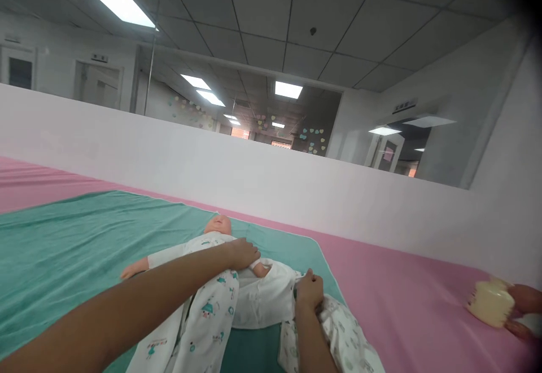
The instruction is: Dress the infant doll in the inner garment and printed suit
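Your left hand (243, 252) lies flat, fingers loose, on the doll (199, 246) on the green sheet (63, 249). Your right hand (309, 290) pinches its white cloth (258, 304) (soft, light, likely to bunch), best gripped at the edge.

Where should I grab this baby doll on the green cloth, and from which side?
Probably the torso, from its two sides. The baby doll lies flat on its back, head pointing away, one arm flung out sideways, so the trunk is the broadest, steadiest part. The left hand rests on its chest; the right hand pinches the white garment.
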A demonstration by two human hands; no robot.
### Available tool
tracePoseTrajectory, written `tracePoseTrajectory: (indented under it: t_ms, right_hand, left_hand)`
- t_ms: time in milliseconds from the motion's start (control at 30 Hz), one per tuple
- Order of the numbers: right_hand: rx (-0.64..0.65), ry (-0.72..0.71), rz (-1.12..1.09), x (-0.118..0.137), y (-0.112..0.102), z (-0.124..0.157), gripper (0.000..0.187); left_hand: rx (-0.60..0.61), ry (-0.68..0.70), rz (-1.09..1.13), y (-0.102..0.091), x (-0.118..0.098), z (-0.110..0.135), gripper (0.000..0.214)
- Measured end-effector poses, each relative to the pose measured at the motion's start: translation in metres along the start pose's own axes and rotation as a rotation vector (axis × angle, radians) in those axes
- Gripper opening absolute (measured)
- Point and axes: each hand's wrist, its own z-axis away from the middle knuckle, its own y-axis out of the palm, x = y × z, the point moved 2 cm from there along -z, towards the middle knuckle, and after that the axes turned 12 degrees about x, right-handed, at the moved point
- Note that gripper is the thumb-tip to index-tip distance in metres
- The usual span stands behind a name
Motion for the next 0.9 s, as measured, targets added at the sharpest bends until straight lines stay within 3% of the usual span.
tracePoseTrajectory:
  t_ms: [133, 233, 400, 533, 633, 767, 833, 900]
  right_hand:
    - [-0.042, 0.018, -0.055, -0.003, 0.000, -0.002, 0.037]
    - [-0.037, -0.003, -0.088, -0.002, 0.003, -0.001, 0.039]
    - [-0.010, -0.080, -0.099, 0.002, 0.003, 0.001, 0.036]
    - [0.015, -0.159, -0.070, 0.005, 0.003, 0.003, 0.035]
    - [0.051, -0.225, -0.052, 0.007, 0.007, 0.004, 0.034]
    - [0.042, -0.288, -0.028, 0.014, 0.009, 0.012, 0.035]
    - [-0.041, -0.427, 0.025, 0.024, 0.009, 0.025, 0.033]
    - [-0.070, -0.669, 0.059, 0.041, 0.014, 0.047, 0.029]
  left_hand:
    - [-0.016, 0.001, -0.135, -0.019, 0.012, 0.021, 0.026]
    - [-0.061, -0.080, -0.103, -0.025, 0.003, 0.019, 0.023]
    - [-0.058, -0.191, -0.033, -0.013, -0.047, -0.015, 0.033]
    - [-0.057, -0.106, -0.027, -0.008, -0.086, -0.021, 0.034]
    - [-0.182, 0.026, 0.045, -0.018, -0.095, 0.010, 0.031]
    - [-0.404, -0.024, 0.280, -0.023, -0.074, 0.078, 0.027]
    - [-0.532, -0.123, 0.437, -0.010, -0.054, 0.112, 0.030]
    - [-0.646, -0.243, 0.641, 0.015, -0.028, 0.137, 0.032]
